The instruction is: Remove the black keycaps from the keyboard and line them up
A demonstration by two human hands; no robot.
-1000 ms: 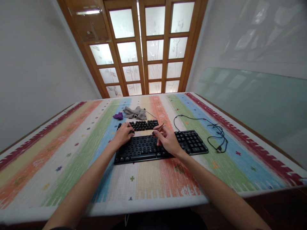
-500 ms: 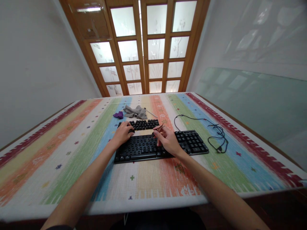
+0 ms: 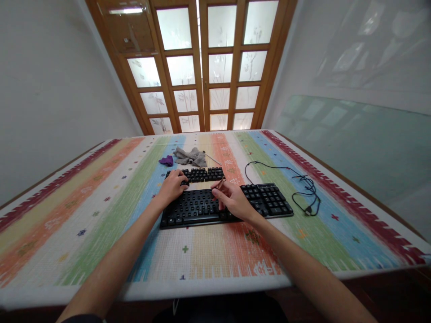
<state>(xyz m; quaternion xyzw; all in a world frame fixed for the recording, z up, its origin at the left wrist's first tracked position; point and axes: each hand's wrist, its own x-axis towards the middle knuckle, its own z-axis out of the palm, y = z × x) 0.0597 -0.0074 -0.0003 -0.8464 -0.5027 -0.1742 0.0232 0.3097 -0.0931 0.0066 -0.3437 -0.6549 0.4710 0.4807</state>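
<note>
Striped cloth (image 3: 208, 246) covers our worktop (image 3: 111, 233), keyboard (image 3: 202, 208) central, keycaps (image 3: 204, 174) at its eleven o'clock. Our right hand (image 3: 233, 200) pinches a slim tool (image 3: 220, 183); our left hand (image 3: 172, 187), grip unclear, could scatter keycaps by brushing them.

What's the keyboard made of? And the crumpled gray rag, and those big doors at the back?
The keyboard looks like hard black plastic, with crisp, molded-looking edges. The gray rag seems to be dull, soft fabric, since it lies in loose folds; I can't tell which fiber. The doors look like brown wood, perhaps varnished, around frosted-looking glass panes that glow milky white.
</note>
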